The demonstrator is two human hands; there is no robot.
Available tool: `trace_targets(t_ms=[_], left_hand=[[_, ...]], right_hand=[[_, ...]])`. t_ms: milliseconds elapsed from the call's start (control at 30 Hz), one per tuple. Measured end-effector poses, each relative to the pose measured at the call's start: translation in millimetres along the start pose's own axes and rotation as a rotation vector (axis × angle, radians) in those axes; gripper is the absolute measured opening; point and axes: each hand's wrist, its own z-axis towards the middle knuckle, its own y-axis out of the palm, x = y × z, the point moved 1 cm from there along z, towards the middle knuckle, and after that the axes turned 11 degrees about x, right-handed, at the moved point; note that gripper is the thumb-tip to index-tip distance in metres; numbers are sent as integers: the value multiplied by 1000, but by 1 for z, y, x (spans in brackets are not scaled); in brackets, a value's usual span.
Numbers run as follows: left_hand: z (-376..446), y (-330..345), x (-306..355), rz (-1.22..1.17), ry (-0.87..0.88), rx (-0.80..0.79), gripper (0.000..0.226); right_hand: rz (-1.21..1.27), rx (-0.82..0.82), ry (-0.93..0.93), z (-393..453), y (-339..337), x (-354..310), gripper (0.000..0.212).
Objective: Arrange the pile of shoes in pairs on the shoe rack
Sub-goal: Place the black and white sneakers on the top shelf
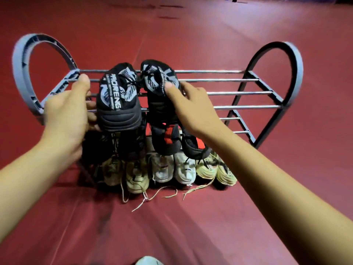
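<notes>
So both hands are up on the top tier of the shoe rack (238,107), one on each black knit sneaker. The left hand (66,115) is curled round the outer side of the left black sneaker (118,98), thumb up by the collar and fingers tucked under it. The right hand (191,108) has the right black sneaker (158,87) pinched at the collar, thumb pressed on top (can't see the other fingers, they're behind the shoe). The two sit side by side on the chrome bars. Below them is a black and red pair (177,140), and at the bottom three pale pairs, laces trailing onto the red floor (210,226).
</notes>
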Motion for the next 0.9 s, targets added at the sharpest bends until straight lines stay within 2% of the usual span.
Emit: trace_targets(t_ms=[67,167,233,333,467,633,900], left_hand=[[-6,-13,-11,14,159,-61,32],[-10,-29,-27,274,471,-206,69],[-14,-32,-28,425,604,-233,83],[-17,-26,-21,548,737,-190,74],[-10,-18,-16,524,755,-179,66],[4,-14,-16,505,825,-130,42],[50,-17,-19,694,790,15,33]], right_hand=[[25,11,-55,-14,-7,8,59],[11,53,-208,-23,-13,13,78],[-70,31,-269,-23,-11,12,81],[-156,0,-291,-22,-7,6,71],[-131,8,-302,-13,-6,-7,58],[-76,53,-278,-1,8,-26,48],[-60,4,-264,1,54,-39,46]])
